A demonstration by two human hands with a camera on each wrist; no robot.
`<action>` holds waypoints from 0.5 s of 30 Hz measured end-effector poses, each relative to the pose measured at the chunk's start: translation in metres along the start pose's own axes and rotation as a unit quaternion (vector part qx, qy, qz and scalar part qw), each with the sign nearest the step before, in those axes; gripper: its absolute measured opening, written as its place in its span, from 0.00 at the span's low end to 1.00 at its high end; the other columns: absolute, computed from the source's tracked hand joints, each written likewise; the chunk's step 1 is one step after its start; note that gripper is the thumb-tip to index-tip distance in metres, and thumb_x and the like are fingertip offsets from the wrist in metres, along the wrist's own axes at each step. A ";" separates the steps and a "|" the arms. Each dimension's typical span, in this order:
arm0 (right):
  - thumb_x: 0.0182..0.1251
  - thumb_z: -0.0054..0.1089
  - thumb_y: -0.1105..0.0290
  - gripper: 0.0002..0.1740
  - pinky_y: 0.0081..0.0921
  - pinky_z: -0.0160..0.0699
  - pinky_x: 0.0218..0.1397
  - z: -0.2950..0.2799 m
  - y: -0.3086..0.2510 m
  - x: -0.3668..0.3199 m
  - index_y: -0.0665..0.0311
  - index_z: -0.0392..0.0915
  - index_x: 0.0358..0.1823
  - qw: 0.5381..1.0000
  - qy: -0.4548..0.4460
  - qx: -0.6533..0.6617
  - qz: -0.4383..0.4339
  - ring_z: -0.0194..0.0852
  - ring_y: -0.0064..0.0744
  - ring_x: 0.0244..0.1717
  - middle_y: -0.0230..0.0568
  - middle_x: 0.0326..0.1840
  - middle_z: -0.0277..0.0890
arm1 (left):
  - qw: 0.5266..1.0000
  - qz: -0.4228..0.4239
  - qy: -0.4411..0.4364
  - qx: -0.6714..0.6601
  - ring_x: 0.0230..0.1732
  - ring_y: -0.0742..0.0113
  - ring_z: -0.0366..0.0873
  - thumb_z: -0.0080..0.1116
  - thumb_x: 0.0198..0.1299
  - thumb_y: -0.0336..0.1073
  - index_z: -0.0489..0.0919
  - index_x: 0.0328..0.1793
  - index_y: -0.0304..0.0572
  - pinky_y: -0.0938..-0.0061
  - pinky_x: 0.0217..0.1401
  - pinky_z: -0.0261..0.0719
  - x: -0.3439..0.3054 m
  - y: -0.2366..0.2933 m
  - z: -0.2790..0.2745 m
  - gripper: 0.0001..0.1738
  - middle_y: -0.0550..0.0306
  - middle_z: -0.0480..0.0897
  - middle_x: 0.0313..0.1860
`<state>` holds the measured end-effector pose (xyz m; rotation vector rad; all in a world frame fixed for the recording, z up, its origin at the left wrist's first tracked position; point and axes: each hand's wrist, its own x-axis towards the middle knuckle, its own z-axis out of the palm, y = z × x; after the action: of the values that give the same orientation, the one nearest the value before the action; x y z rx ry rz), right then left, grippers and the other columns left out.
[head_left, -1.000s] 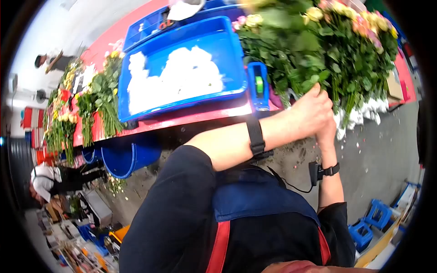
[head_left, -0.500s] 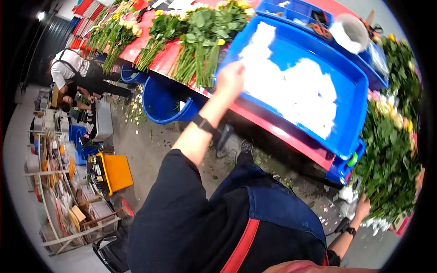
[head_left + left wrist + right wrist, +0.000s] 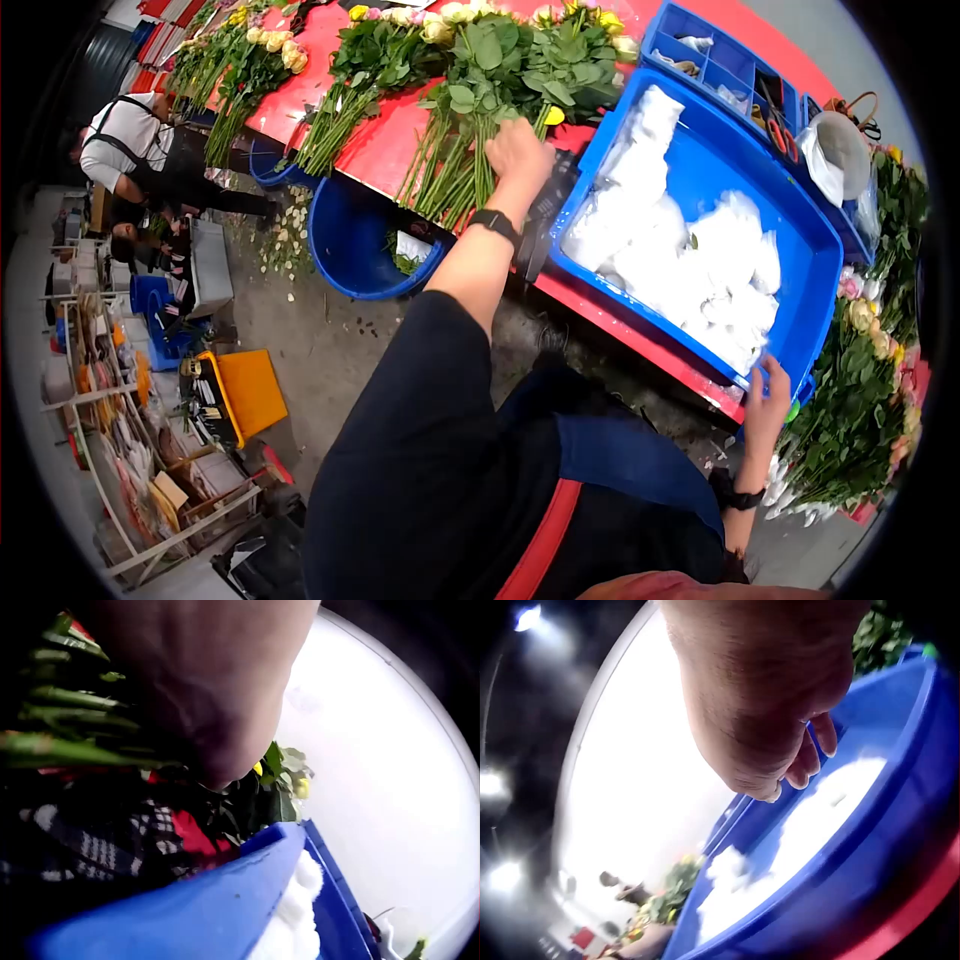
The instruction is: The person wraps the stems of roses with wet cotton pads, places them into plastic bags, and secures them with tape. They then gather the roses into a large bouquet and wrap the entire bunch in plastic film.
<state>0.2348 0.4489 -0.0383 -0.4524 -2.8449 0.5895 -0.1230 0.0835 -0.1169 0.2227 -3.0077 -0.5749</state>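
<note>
Rose stems (image 3: 452, 168) on the worktop (image 3: 385, 150) lie in my left hand's (image 3: 520, 155) curled grip; my right hand (image 3: 768, 398), fingers loosely bent and empty, is at the blue tray's (image 3: 695, 130) edge.

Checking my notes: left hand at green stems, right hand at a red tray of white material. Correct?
The tray of white material is blue, not red (head view); the left hand is at green stems, the right hand at the tray.
</note>
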 end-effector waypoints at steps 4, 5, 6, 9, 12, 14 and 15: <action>0.62 0.64 0.72 0.09 0.26 0.77 0.43 0.055 -0.144 0.092 0.69 0.82 0.42 0.965 -0.068 0.206 -0.146 0.81 0.38 0.37 0.46 0.37 0.82 | 0.980 0.016 0.062 -0.191 0.48 0.44 0.78 0.71 0.41 0.38 0.75 0.43 0.35 0.59 0.53 0.76 -0.002 -0.009 -0.014 0.24 0.42 0.80 0.43; 0.61 0.66 0.69 0.12 0.25 0.77 0.43 0.065 -0.170 0.115 0.69 0.82 0.42 0.965 -0.097 0.209 -0.127 0.81 0.36 0.37 0.47 0.37 0.83 | 0.973 0.008 0.031 -0.230 0.45 0.43 0.78 0.71 0.42 0.38 0.75 0.42 0.34 0.59 0.51 0.78 -0.003 -0.009 -0.016 0.24 0.40 0.79 0.41; 0.62 0.66 0.66 0.13 0.25 0.76 0.43 0.077 -0.197 0.141 0.69 0.82 0.42 0.962 -0.101 0.219 -0.129 0.81 0.33 0.37 0.45 0.36 0.83 | 0.968 -0.007 0.016 -0.252 0.43 0.42 0.78 0.70 0.42 0.38 0.74 0.43 0.33 0.57 0.48 0.78 -0.010 -0.002 -0.031 0.24 0.38 0.79 0.39; 0.63 0.66 0.59 0.17 0.24 0.75 0.39 0.119 -0.262 0.206 0.69 0.83 0.38 0.915 -0.147 0.369 -0.076 0.79 0.24 0.35 0.36 0.33 0.83 | 0.938 0.040 0.120 -0.322 0.40 0.38 0.78 0.67 0.46 0.37 0.70 0.41 0.38 0.52 0.42 0.76 -0.031 0.011 -0.049 0.20 0.40 0.78 0.37; 0.65 0.64 0.55 0.17 0.16 0.67 0.31 0.125 -0.308 0.232 0.63 0.81 0.39 0.899 -0.207 0.385 0.004 0.73 0.16 0.32 0.29 0.30 0.80 | 0.916 0.034 0.137 -0.376 0.39 0.35 0.74 0.65 0.46 0.32 0.67 0.40 0.37 0.50 0.38 0.72 -0.047 0.019 -0.064 0.20 0.38 0.73 0.36; 0.66 0.64 0.59 0.14 0.16 0.63 0.29 0.132 -0.309 0.238 0.64 0.79 0.34 0.889 -0.210 0.405 -0.047 0.70 0.15 0.29 0.30 0.28 0.77 | 0.892 0.077 0.229 -0.383 0.38 0.35 0.73 0.65 0.44 0.28 0.66 0.42 0.37 0.50 0.38 0.72 -0.051 0.017 -0.056 0.21 0.39 0.71 0.38; 0.67 0.63 0.61 0.13 0.16 0.61 0.28 0.136 -0.308 0.236 0.64 0.78 0.33 0.877 -0.202 0.429 -0.078 0.68 0.15 0.27 0.30 0.26 0.76 | 0.883 0.078 0.231 -0.402 0.39 0.36 0.73 0.66 0.44 0.27 0.66 0.43 0.37 0.51 0.39 0.71 -0.056 0.016 -0.060 0.22 0.40 0.71 0.39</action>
<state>-0.0982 0.2106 -0.0015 0.0782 -2.5254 1.9494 -0.0636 0.0850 -0.0579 0.0439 -2.0853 -1.4293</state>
